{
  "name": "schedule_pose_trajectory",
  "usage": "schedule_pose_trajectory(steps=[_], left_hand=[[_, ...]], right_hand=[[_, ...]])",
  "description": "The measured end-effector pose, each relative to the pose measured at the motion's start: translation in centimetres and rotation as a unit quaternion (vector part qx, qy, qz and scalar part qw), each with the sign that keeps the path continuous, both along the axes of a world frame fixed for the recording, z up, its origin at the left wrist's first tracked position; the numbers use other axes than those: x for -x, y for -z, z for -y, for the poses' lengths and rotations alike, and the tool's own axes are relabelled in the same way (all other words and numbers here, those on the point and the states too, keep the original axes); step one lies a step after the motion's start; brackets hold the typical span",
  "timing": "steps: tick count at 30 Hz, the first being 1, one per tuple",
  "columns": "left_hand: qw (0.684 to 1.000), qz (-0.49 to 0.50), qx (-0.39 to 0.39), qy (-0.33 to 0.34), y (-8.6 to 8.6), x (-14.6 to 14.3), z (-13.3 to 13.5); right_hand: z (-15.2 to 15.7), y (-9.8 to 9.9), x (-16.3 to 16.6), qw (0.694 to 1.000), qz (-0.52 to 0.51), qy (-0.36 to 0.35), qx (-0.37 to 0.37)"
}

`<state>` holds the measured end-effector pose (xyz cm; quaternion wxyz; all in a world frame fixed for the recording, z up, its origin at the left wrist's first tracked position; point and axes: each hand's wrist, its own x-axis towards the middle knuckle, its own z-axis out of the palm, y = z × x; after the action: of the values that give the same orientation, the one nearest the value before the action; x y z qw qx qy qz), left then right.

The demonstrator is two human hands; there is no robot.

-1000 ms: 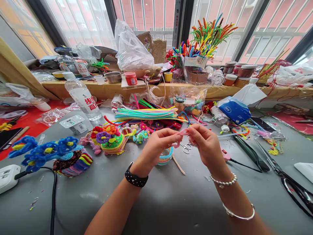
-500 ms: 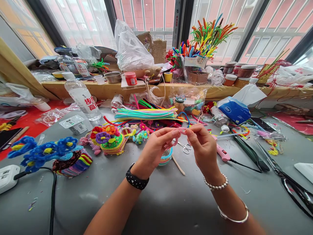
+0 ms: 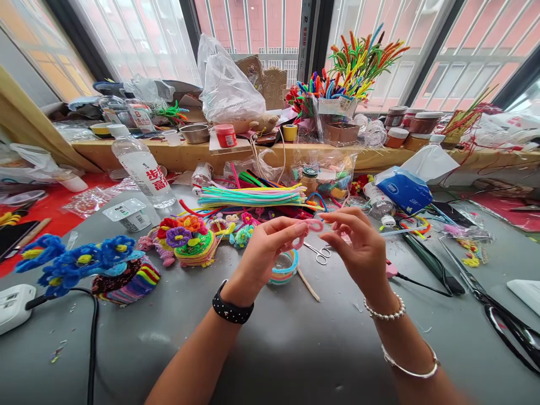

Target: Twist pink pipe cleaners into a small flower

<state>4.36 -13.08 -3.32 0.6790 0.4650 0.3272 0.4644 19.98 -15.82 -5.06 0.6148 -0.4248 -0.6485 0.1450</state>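
Between the thumb and fingers of my left hand point(image 3: 272, 247) is a pink pipe cleaner point(image 3: 314, 225), bent into small loops. One loop sticks out to the right of the fingertips and another hangs below them. My right hand point(image 3: 356, 244) is just right of it, thumb and index finger apart, touching nothing that I can see. Under the hands stand a small clear tub with a blue rim point(image 3: 291, 273), small scissors point(image 3: 321, 256) and a thin wooden stick point(image 3: 309, 284). Behind them lies a bundle of pastel pipe cleaners point(image 3: 253, 197).
Pipe-cleaner flower pieces, one with blue flowers point(image 3: 84, 261) and one with a green top point(image 3: 194, 244), stand at left near a water bottle point(image 3: 143, 169). Large black scissors point(image 3: 481, 292), a pink corded tool point(image 3: 391, 269) and a blue tissue pack point(image 3: 405, 188) lie at right.
My right hand has let go of the pink pipe cleaner and moved slightly right, its fingers parting. My left hand keeps hold, and the loop at its fingertips now shows fully.
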Motion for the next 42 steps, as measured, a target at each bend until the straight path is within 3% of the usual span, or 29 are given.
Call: schedule_pose_trajectory(steps=[8,18,26,29,32,38,42], left_hand=[[1.0,0.008,-0.012,0.018,0.1,-0.2,0.1],[1.0,0.016,0.006,-0.023,0.1,-0.6,0.4],[0.997,0.049,-0.015,-0.055,0.4,-1.1,0.6],[0.998,0.029,-0.03,-0.042,0.2,-0.7,0.5],[0.999,0.003,-0.038,-0.013,0.0,-0.3,0.3],[0.999,-0.013,-0.041,0.013,-0.1,-0.2,0.3],[1.0,-0.009,-0.023,0.003,0.0,-0.5,0.5]], right_hand=[[0.4,0.2,0.5,0.986,0.107,0.072,-0.103],[0.6,0.9,1.1,0.97,0.148,0.15,-0.122],[0.7,0.9,2.1,0.975,0.107,0.159,-0.115],[0.7,0.5,1.8,0.991,0.063,0.103,-0.049],[0.4,0.2,1.1,0.997,-0.048,-0.017,0.064],[-0.4,0.3,0.5,0.929,-0.234,-0.184,0.22],[-0.2,0.2,1.4,0.905,-0.306,-0.192,0.226]])
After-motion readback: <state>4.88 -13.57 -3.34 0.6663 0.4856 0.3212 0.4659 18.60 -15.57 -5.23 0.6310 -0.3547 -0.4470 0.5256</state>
